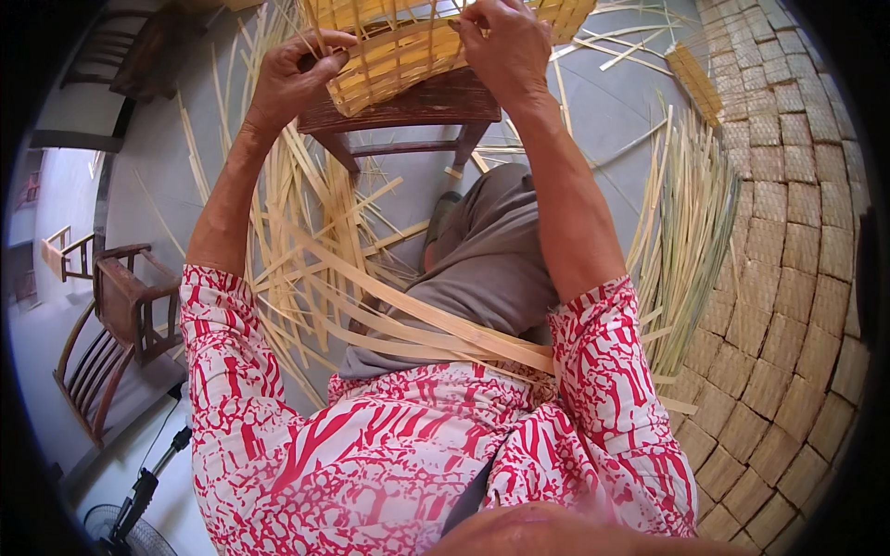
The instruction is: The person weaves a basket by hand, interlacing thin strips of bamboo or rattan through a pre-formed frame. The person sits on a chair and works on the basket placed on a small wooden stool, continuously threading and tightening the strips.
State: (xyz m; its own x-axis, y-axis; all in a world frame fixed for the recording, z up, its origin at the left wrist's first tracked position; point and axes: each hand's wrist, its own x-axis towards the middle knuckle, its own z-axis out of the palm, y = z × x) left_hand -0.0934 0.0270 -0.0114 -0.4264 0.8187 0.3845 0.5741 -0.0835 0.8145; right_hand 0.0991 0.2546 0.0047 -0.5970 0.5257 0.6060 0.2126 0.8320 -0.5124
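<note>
"What's nearest?"
"Pale strips (pixel 464 329) across the lap (pixel 491 278). Beyond, the left hand (pixel 289 82) curls its grip at the woven piece's (pixel 380 76) left end (pinching what, I can't tell)."
"And the right hand (pixel 510 56)?"
"Nearer: its grip pinches the rim. The piece slants up rightward, over the stool (pixel 445 104), upper centre."
"Hidden?"
"Its far side, cut by the top edge."

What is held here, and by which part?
A yellow woven piece: the left hand grips its left edge, the right hand its weave farther right. Which exact strips they pinch cannot be told.
</note>
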